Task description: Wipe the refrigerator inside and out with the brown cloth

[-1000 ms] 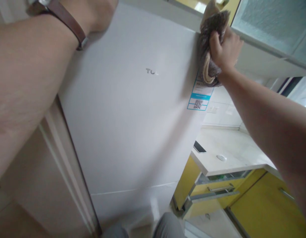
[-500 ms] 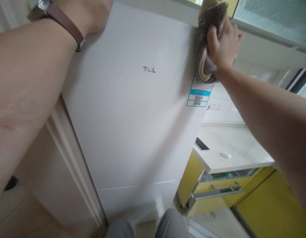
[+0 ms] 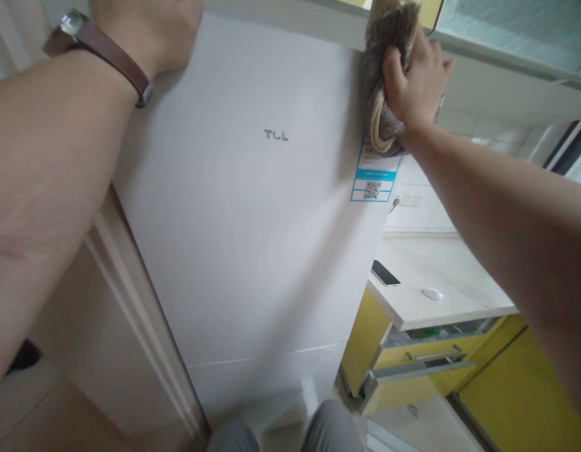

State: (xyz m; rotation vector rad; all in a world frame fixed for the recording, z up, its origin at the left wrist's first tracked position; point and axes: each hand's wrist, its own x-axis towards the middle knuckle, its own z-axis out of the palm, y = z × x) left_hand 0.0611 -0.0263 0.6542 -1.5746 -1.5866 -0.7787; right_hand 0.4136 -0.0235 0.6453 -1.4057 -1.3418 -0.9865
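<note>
A tall white refrigerator [image 3: 253, 238] fills the middle of the view, with a blue and white label [image 3: 376, 179] near its upper right edge. My right hand [image 3: 415, 81] is closed around a grey-brown cloth [image 3: 383, 63] and presses it against the fridge's top right corner. My left hand [image 3: 147, 28], a brown-strapped watch [image 3: 100, 47] on its wrist, rests on the fridge's top left corner; its fingers are out of sight over the edge.
To the right stands a pale countertop [image 3: 441, 282] with a dark phone [image 3: 385, 274] and a small white object [image 3: 432, 294]. Below it are yellow cabinets [image 3: 516, 389] with an open drawer [image 3: 417, 367]. A frosted-glass wall cabinet [image 3: 516, 31] hangs above.
My right hand and the cloth have slid slightly left and up along the fridge's top right corner. My left arm has shifted a little down in view.
</note>
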